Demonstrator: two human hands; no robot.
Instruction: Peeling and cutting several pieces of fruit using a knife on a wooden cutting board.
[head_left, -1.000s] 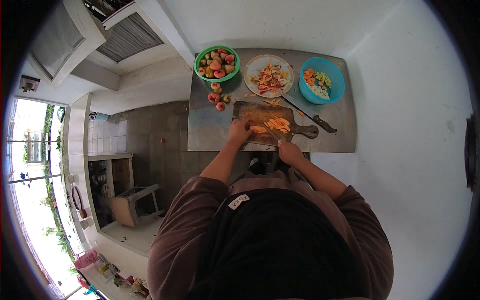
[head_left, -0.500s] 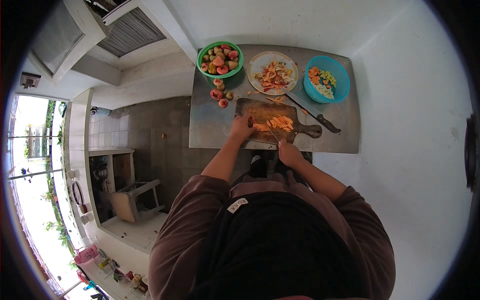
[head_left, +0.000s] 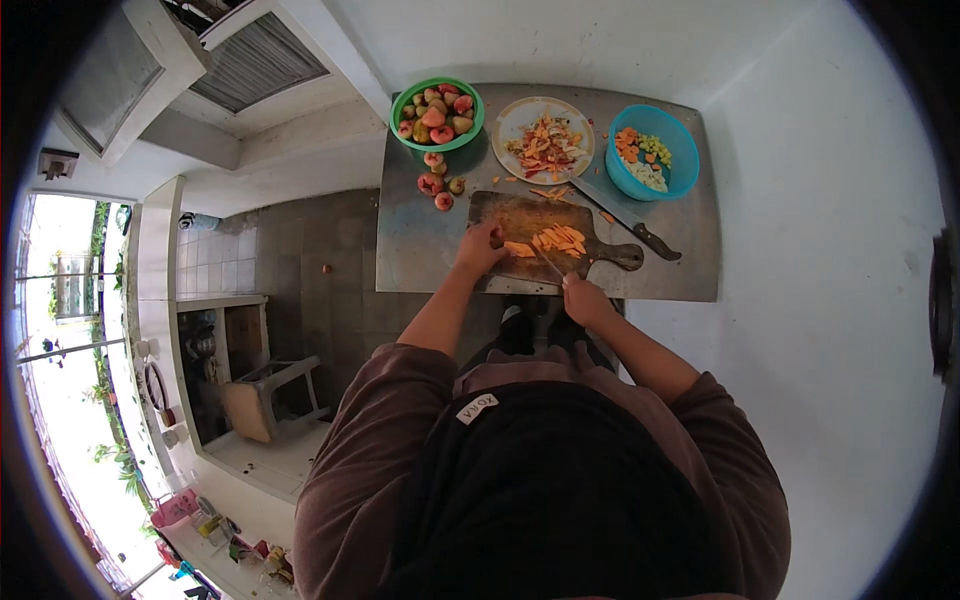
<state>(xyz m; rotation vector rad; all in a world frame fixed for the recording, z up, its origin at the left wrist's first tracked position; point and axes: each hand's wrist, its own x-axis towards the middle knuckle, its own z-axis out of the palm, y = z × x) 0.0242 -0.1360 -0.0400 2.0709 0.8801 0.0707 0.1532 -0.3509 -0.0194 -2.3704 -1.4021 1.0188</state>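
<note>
On a dark wooden cutting board (head_left: 510, 210) lies a heap of orange carrot strips (head_left: 562, 239). My left hand (head_left: 482, 248), fingers curled, holds a carrot piece (head_left: 518, 249) down at the board's left part. My right hand (head_left: 586, 299) is closed round the handle of a small knife (head_left: 549, 262); the grip itself is mostly hidden by the fingers. The knife's thin blade slants up and left over the board, between the carrot piece and the strips.
A large knife (head_left: 622, 215) with a dark handle lies behind the board. Further back stand a green basin of rose apples (head_left: 395, 120), a plate of peelings (head_left: 505, 125) and a blue bowl of cut vegetables (head_left: 690, 165). Loose rose apples (head_left: 431, 184) sit on the metal table (head_left: 400, 240).
My right hand and the small knife have shifted slightly right. My left hand stays by the carrot piece, and the whole view has moved a little.
</note>
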